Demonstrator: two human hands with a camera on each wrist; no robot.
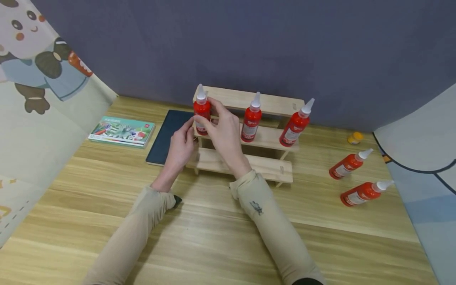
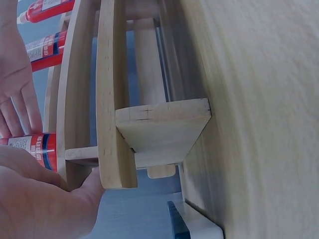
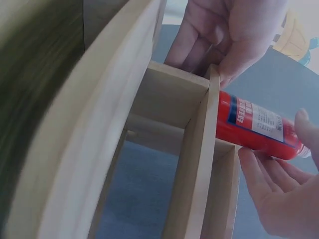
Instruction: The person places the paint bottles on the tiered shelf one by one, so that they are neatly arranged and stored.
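A three-step wooden shelf (image 1: 268,166) carries three red bottles on its middle step: a left one (image 1: 202,107), a middle one (image 1: 251,122) and a right one (image 1: 295,128). My right hand (image 1: 228,136) holds the left bottle (image 3: 259,124) between thumb and fingers; its base is at the board. At the left end of that step, my left hand (image 1: 179,148) grips the board's edge, fingers curled beside it in the right wrist view, where the hand (image 3: 214,35) is at the top. The left wrist view shows its thumb against the shelf end (image 2: 117,149), below the bottle (image 2: 37,147).
Two more red bottles (image 1: 346,166) (image 1: 361,194) stand on the table (image 1: 199,245) to the right, with a small yellow-capped jar (image 1: 355,137) behind them. Left of the shelf lie a dark flat book (image 1: 160,144) and a green illustrated box (image 1: 122,132). A dark wall panel (image 1: 249,43) rises behind.
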